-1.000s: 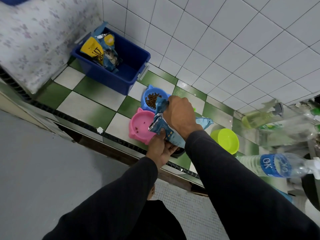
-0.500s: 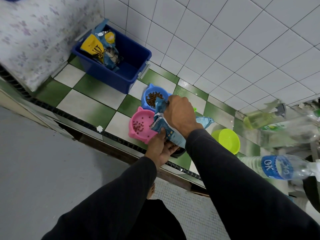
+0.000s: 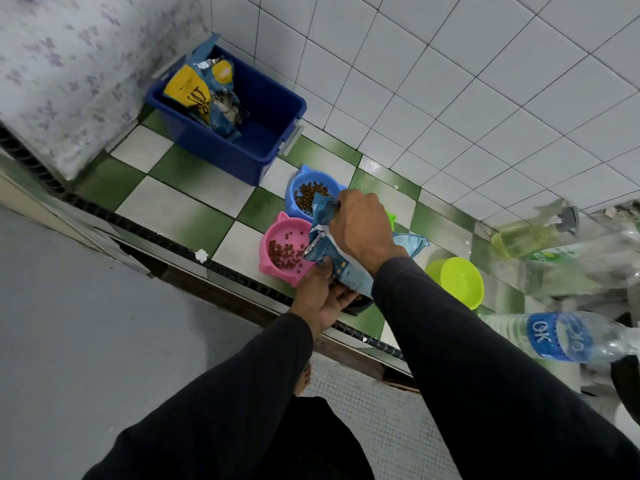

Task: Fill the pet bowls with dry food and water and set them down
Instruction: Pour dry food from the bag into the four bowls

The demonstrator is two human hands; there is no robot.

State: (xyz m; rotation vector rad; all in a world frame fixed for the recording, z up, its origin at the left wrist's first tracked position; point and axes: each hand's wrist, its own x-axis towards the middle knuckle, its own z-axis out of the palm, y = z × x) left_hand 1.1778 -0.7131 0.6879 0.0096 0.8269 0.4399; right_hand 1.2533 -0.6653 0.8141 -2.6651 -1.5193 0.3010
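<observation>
Head cam has my right hand (image 3: 363,230) clenched on the food bag (image 3: 332,258), left hand (image 3: 322,292) propping it from below, its mouth tipped left over the half-filled pink bowl (image 3: 277,237) just beside my grip.

Long black sleeves (image 3: 485,358) to both wrists — dark trousers (image 3: 311,441), perhaps; bare foot (image 3: 304,377).

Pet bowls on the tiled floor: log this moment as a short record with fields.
pink bowl: partly filled with dry food
blue bowl: holds dry food
green bowl: empty
food bag: tilted, mouth over the pink bowl
right hand: gripping the bag's top
left hand: supporting the bag from below
water bottle: at right, untouched
blue bin: by the wall, holds another bag
</observation>
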